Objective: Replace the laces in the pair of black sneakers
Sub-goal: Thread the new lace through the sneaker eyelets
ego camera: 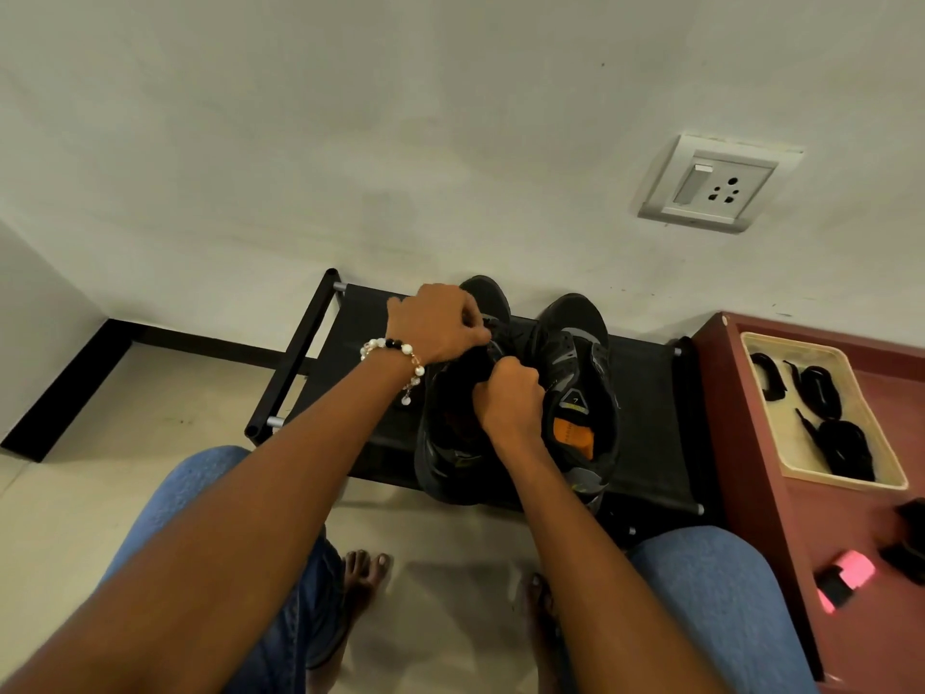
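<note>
Two black sneakers stand side by side on a low black rack [645,393], toes toward the wall. Over the left sneaker [450,443] both my hands work. My left hand [435,323], with a bead bracelet on the wrist, pinches a black lace near the front eyelets. My right hand [510,398] is curled tight over the tongue, gripping the lace there. The right sneaker [580,373] shows an orange insole and has no hand on it. Most of the lace is hidden under my fingers.
A cream tray [886,473] holding black laces [846,448] sits on a red-brown cabinet [751,468] to the right. A pink-and-black object [846,578] and dark items lie nearer on it. A wall socket [716,185] is above. My knees and bare feet are below the rack.
</note>
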Tool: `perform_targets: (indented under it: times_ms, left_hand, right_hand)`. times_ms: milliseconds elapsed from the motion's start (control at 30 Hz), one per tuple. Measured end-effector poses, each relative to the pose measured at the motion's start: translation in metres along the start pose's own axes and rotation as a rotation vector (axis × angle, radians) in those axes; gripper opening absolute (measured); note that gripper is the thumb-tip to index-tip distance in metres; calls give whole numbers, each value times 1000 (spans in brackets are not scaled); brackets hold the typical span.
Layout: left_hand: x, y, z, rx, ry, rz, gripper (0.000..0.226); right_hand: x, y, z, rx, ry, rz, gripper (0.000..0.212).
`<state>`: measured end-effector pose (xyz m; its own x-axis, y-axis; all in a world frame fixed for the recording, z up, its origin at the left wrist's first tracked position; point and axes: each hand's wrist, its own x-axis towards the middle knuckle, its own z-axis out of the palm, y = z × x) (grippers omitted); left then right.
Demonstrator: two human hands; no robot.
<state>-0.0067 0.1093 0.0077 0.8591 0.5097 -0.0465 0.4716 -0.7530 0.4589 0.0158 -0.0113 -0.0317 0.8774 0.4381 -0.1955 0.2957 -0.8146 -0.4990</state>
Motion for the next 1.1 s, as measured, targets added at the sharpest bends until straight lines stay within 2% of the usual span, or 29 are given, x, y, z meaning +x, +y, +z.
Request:
perform_targets:
  times_ms: [67,300,367,433,533,633,700,767,800,833,933,1000,1100]
  left_hand:
    - [0,0,6,144,-21,16,22]
    - [-2,10,10,407,63,76,20]
    - [-4,10,10,394,33,62,23]
    - [-3,6,1,94,0,-35,21]
    - [-1,3,-19,-646,-40,-243,19]
    - [-3,5,-34,-1254,-23,-294,24]
    - [-2,5,-36,-1581,23,-313,24]
    - [1,3,-33,-1730,28,-325,25]
    - [2,3,-31,-1661,23,-320,25]
    - [3,4,-27,-1495,27,-300,23]
    - [1,4,-15,-669,112,-102,11]
    - [-1,2,-2,-211,65,56,11]
    - [-2,1,17,119,-4,65,21]
  right_hand:
    - [0,0,1,-14,1,-3,23]
    - [1,1,2,4,7,16,21]
    - [1,1,2,6,7,17,22]
    - [1,1,2,0,15,18,23]
    - [0,1,1,0,22,7,23]
    - [-1,1,1,10,20,-5,24]
    - [-1,1,1,13,20,-4,24]
    - [-1,2,1,7,19,-4,24]
    - [-1,2,1,6,19,-5,23]
    - [-1,2,2,4,21,-7,22]
    - [1,1,3,-4,33,3,21]
    - [1,1,3,-13,31,9,23]
    - [1,1,4,-13,26,10,24]
